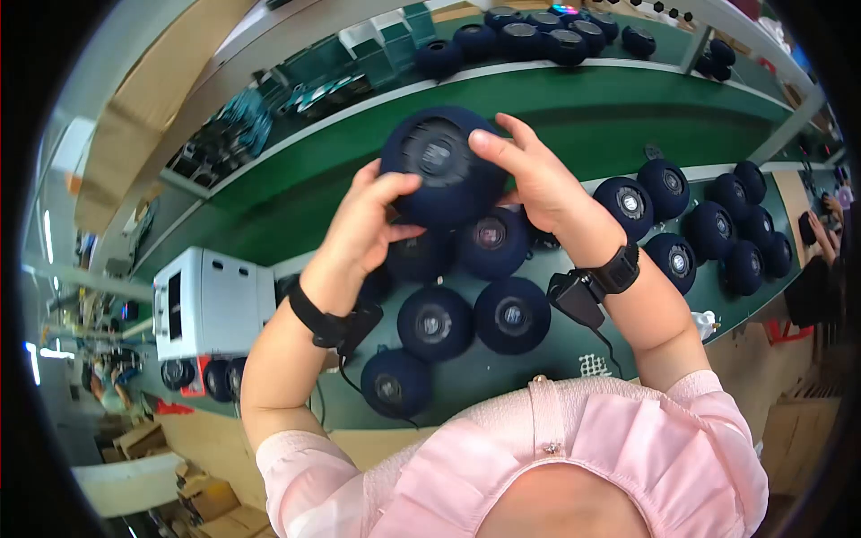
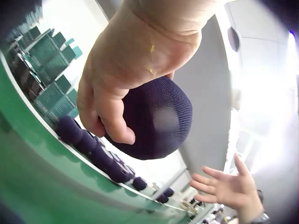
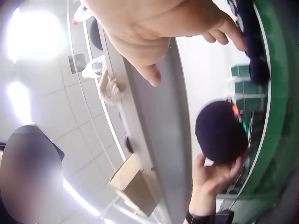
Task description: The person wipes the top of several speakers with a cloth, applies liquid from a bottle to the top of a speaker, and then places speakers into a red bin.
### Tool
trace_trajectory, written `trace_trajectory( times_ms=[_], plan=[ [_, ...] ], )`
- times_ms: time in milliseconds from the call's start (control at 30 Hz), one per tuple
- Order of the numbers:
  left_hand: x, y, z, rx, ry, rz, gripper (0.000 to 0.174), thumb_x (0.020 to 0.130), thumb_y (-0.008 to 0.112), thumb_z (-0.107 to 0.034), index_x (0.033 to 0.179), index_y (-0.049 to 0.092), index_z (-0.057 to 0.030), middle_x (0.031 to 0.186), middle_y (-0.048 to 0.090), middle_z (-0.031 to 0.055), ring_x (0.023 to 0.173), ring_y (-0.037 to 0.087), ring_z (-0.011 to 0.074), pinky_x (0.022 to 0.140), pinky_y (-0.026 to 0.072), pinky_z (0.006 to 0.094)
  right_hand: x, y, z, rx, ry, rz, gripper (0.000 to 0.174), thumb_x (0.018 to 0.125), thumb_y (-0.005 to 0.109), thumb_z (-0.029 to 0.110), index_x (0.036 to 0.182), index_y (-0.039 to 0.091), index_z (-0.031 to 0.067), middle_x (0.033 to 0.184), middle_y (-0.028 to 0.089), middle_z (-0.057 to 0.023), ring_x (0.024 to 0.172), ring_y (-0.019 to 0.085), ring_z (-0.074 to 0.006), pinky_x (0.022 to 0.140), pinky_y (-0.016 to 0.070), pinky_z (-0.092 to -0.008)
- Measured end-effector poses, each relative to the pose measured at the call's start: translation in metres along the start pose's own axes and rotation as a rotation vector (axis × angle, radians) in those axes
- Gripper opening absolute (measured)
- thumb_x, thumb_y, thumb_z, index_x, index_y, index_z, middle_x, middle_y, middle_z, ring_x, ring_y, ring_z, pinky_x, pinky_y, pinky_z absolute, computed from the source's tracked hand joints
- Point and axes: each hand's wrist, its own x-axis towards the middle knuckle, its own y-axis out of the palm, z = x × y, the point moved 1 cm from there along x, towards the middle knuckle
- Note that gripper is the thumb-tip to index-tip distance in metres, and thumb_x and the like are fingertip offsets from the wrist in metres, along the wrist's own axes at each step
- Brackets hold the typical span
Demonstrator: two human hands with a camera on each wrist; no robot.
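A round, dark-blue, mesh-covered speaker (image 1: pixel 444 193) is held up above the bench, its ringed face towards the head camera. My left hand (image 1: pixel 359 215) grips it from the left side, thumb near the face. In the left wrist view, the fingers of my left hand (image 2: pixel 110 102) curl round the speaker (image 2: pixel 161 121). On the other side is my right hand (image 1: pixel 543 179), its thumb overlapping the speaker in the head view. Both wrist views show a gap between the speaker (image 3: pixel 219 133) and my right hand (image 3: pixel 159 32). Coloured light shows at the speaker's edge in the right wrist view.
Several similar speakers (image 1: pixel 435 323) stand on the green bench below, with another group (image 1: pixel 713 230) to the right. A shelf behind carries more speakers (image 1: pixel 523 40) and green boxes (image 1: pixel 372 58). A white machine (image 1: pixel 215 300) stands at the left. Another person's hand (image 1: pixel 821 231) shows far right.
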Motion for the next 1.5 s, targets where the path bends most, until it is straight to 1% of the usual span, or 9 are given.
trace_trajectory(
  times_ms=[133,333,567,667,967,1100,1200,1300,1500],
  plan=[
    [-0.056,0.011,0.019,0.058,-0.006,-0.076,0.09,0.073,0.073,-0.027,0.138,0.015,-0.0068,0.121,0.045,0.0155,0.105,0.051,0.0266,0.081,0.0438,0.0431,-0.017,0.015,-0.041,0.005,-0.09,0.068,0.095,0.064,0.082,0.018,0.132,0.022,-0.0091,0.122,0.046,-0.0233,0.109,0.052,-0.0267,0.088,0.0467,-0.035],
    [-0.092,0.005,0.075,0.039,-0.052,-0.143,0.091,0.074,0.073,-0.024,0.14,0.014,-0.0056,0.127,0.04,0.0175,0.11,0.048,0.0259,0.079,0.0459,0.0416,-0.042,0.015,-0.094,-0.006,0.054,0.151,0.093,0.062,0.082,0.013,0.133,0.025,-0.0057,0.119,0.049,-0.0201,0.107,0.053,-0.0259,0.087,0.0477,-0.0344],
    [-0.114,0.021,0.079,0.036,0.038,-0.044,0.075,0.083,0.062,-0.018,0.141,0.015,-0.0075,0.121,0.047,0.0134,0.109,0.05,0.0229,0.081,0.0468,0.043,-0.065,-0.009,-0.067,0.032,0.254,0.201,0.082,0.076,0.068,0.043,0.137,0.026,0.0073,0.125,0.047,-0.0161,0.111,0.05,-0.0298,0.08,0.046,-0.0517],
    [-0.106,0.035,0.077,0.01,0.072,-0.023,0.073,0.084,0.059,-0.015,0.141,0.015,-0.0098,0.121,0.047,0.0125,0.108,0.05,0.0226,0.081,0.0465,0.0421,-0.07,-0.024,-0.049,0.186,0.301,0.224,0.076,0.085,0.032,0.065,0.14,0.028,0.0127,0.137,0.04,-0.0078,0.121,0.041,-0.026,0.094,0.0329,-0.052],
    [-0.092,0.071,0.07,-0.049,0.135,0.083,0.076,0.08,0.061,-0.018,0.14,0.015,-0.0145,0.122,0.043,0.011,0.108,0.049,0.0215,0.079,0.0455,0.0419,-0.105,-0.052,-0.022,0.175,0.079,0.13,0.064,0.092,0.037,0.047,0.141,0.023,0.0076,0.137,0.038,-0.0081,0.124,0.038,-0.0223,0.099,0.0315,-0.0432],
    [-0.095,0.085,0.069,-0.161,0.142,0.126,0.079,0.077,0.065,-0.011,0.139,0.016,-0.0085,0.118,0.044,0.0121,0.099,0.056,0.0195,0.072,0.0502,0.0309,-0.126,-0.058,-0.024,0.278,0.045,0.06,0.072,0.091,0.035,0.055,0.141,0.021,0.0058,0.139,0.034,-0.0074,0.124,0.036,-0.0212,0.1,0.0295,-0.0434],
    [-0.098,0.098,0.074,-0.162,0.104,0.193,0.073,0.08,0.06,-0.016,0.139,0.018,-0.0136,0.12,0.045,0.0108,0.109,0.049,0.0217,0.081,0.0466,0.0432,-0.15,-0.063,-0.021,0.284,0.048,-0.016,0.073,0.09,0.028,0.058,0.142,0.02,0.0067,0.138,0.035,-0.0072,0.123,0.037,-0.0213,0.1,0.03,-0.0402],
    [-0.095,0.108,0.089,-0.226,0.022,0.231,0.079,0.077,0.066,-0.011,0.139,0.016,-0.0089,0.118,0.044,0.0127,0.1,0.055,0.021,0.073,0.0505,0.0325,-0.169,-0.077,-0.029,0.299,0.051,-0.062,0.076,0.089,0.023,0.062,0.142,0.022,0.0076,0.138,0.035,-0.0079,0.122,0.038,-0.0225,0.099,0.0302,-0.0427],
    [-0.107,0.164,0.132,-0.201,-0.123,0.213,0.085,0.074,0.069,-0.01,0.139,0.014,-0.0123,0.122,0.042,0.0127,0.106,0.051,0.0233,0.079,0.0481,0.0375,-0.209,-0.143,-0.07,0.536,0.132,-0.117,0.077,0.088,0.022,0.065,0.141,0.024,0.0084,0.139,0.035,-0.01,0.126,0.036,-0.0248,0.101,0.0282,-0.0463]
  ],
)
